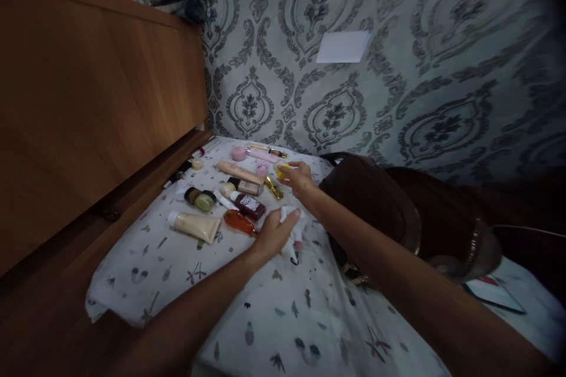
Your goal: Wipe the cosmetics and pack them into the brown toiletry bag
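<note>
My right hand (300,177) has its fingers closed round a small yellow round item (283,171), above the back right of the cosmetics. A crumpled white cloth (292,235) is in my left hand (275,232). An orange bottle (239,221) and a dark red bottle with a white label (248,205) lie just left of my left hand. Near my right hand is a gold tube (273,187). Farther left are a cream tube (194,226), a green-lidded jar (204,201), a long beige tube (239,172) and a pink jar (239,154).
A brown leather bag (375,206) stands at the right, beside my right forearm. Wooden furniture (97,70) borders the left side. The patterned cloth (274,318) lies under everything, and a patterned wall (287,82) rises behind it.
</note>
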`<state>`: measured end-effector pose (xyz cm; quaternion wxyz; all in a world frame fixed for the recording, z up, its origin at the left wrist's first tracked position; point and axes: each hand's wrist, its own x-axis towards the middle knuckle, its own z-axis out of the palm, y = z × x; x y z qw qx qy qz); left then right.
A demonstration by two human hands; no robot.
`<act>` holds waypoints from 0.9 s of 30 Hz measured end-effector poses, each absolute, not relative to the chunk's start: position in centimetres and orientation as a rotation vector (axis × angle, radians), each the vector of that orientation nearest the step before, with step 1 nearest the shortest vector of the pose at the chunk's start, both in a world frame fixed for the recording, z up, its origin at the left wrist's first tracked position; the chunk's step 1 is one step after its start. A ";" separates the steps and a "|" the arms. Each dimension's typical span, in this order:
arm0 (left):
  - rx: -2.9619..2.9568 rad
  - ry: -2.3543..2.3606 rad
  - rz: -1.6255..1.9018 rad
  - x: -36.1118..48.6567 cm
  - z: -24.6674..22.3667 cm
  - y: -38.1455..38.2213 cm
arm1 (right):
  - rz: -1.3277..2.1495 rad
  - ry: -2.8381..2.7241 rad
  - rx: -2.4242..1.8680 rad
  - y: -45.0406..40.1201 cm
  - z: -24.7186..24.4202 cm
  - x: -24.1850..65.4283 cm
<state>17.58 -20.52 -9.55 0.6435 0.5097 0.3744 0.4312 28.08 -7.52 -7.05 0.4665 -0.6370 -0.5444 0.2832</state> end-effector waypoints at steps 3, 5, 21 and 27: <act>1.055 0.933 1.163 17.4 -9.5 -19.7 | 0.852 -1.199 -1.385 -10.4 -5.7 28.1; 1.001 0.987 1.276 17.1 -9.2 -19.5 | 0.898 -1.147 -1.292 -13.1 -5.3 28.3; 0.799 0.709 1.171 18.0 -7.5 -20.9 | 1.242 -1.018 -0.852 -25.0 -7.7 28.8; 0.426 0.711 1.202 19.5 -8.0 -22.0 | 0.906 -1.086 -0.957 -25.0 -9.2 27.8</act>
